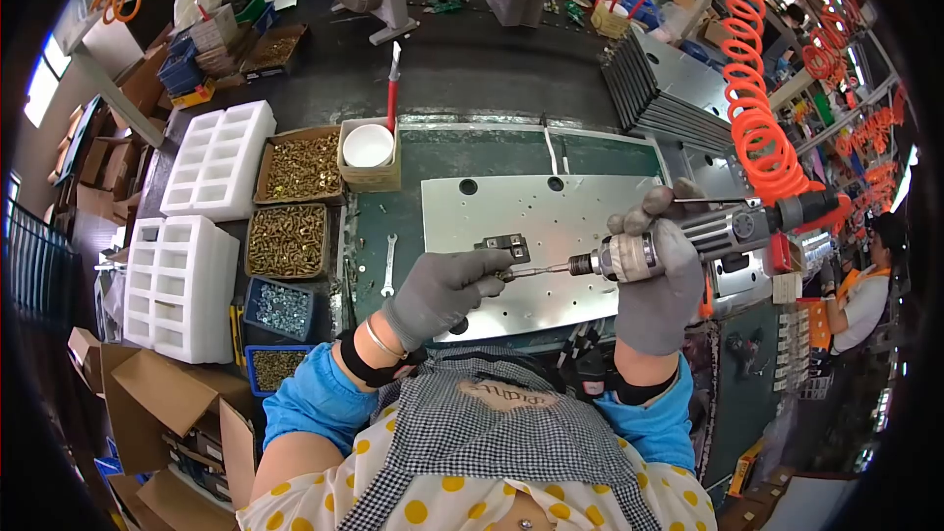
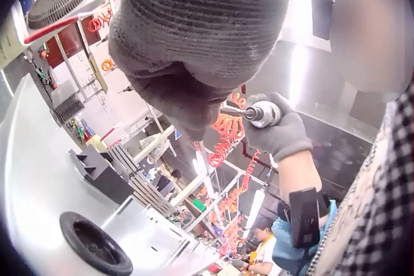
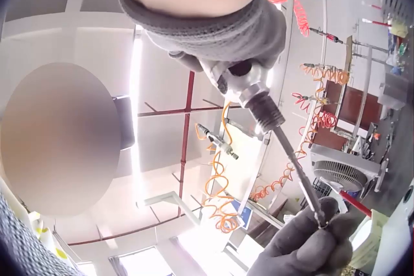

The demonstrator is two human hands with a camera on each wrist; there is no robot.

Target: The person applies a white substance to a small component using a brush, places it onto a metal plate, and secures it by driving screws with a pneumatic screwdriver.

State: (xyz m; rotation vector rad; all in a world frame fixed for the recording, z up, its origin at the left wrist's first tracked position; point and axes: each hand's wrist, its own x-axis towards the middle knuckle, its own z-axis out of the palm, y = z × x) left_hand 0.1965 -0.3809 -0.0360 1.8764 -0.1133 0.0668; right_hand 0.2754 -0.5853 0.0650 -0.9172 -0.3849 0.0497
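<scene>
Here's the right hand (image 1: 657, 280), its grip wrapped round a pneumatic screwdriver (image 1: 726, 229) right of centre in the head view, long axis nearly level, bit (image 1: 551, 268) pointing left to the left hand (image 1: 444, 297), which pinches what looks like a small screw (image 1: 505, 275) at the tip. That left hand's nearer the black block (image 1: 503, 245), just above its fingertips on the metal plate (image 1: 610, 221), and blocks the plate's lower-left corner; a spanner (image 1: 390, 264) lies farther left.

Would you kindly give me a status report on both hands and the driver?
Right hand gripping the driver. Left hand pinching at the tip of the bit. Black block on the metal plate, close by left hand.
</scene>
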